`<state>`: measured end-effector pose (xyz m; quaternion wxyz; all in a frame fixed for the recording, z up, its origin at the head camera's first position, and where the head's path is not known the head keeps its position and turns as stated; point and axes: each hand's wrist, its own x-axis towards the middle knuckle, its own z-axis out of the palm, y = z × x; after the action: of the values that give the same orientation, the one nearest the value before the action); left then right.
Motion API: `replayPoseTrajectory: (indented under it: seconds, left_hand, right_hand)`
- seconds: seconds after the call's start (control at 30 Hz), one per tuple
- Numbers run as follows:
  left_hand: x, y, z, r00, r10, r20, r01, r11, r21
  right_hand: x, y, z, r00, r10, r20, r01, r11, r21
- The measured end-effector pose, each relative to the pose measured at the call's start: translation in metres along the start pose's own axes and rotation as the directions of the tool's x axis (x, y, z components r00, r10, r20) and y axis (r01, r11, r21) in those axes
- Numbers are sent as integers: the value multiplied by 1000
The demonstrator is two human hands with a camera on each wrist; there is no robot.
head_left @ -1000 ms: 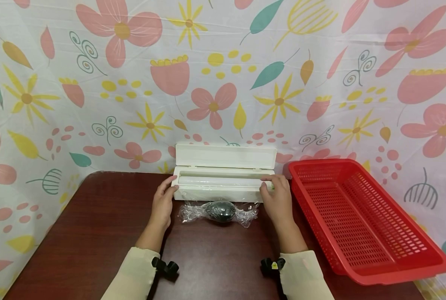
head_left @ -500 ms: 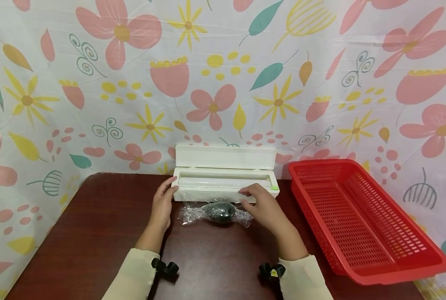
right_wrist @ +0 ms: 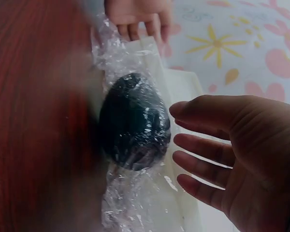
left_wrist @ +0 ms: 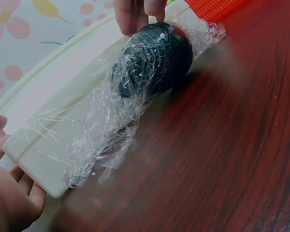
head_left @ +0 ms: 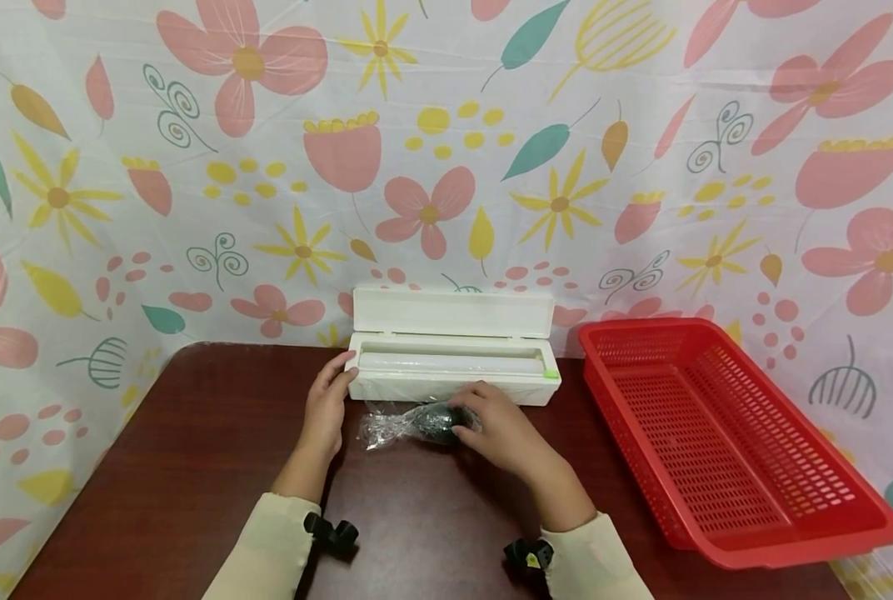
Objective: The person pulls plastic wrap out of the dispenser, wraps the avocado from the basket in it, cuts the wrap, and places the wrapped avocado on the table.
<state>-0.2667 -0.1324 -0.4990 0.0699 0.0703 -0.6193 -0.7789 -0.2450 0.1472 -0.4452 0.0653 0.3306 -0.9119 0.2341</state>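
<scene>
The wrapped avocado (head_left: 437, 422) lies just in front of the dispenser (head_left: 452, 357). Right hand (head_left: 501, 433) — fingers spread — reaches over the avocado; left hand (head_left: 326, 407) rests relaxed against the dispenser's left end — gripping nothing.

One dark, egg-shaped object wrapped in clear cling film (head_left: 435, 422) lies on one dark red-brown wooden desk (head_left: 192, 467). One white plastic cling-film dispenser box (head_left: 452, 350) stands open behind it, holding one roll. One red perforated plastic basket (head_left: 724, 433) sits beside. Two hands show: one left hand (head_left: 325, 410), one right hand (head_left: 501, 432).
</scene>
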Motion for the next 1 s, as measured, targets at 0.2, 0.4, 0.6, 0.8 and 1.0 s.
replayPoseTrajectory:
  seconds: [0.2,0.4,0.6,0.8,1.0]
  left_hand:
    - [1,0,1,1000,-3,7,4,1000,-19]
    - [-2,3,3,995,79,-56,-75,995,70]
    - [-10,16,13,909,377,-176,-316,902,294]
    - [-23,35,31,901,434,-6,-401,838,370]
    - [-33,31,44,876,321,361,-475,711,518]
  right_hand:
    - [0,1,6,999,31,44,-31,1000,-1]
    - [0,2,9,998,42,44,-42,999,1]
    - [1,4,12,998,56,38,-55,998,-3]
    - [0,5,15,997,71,36,-71,997,-4]
    - [1,6,17,998,65,21,-65,998,-3]
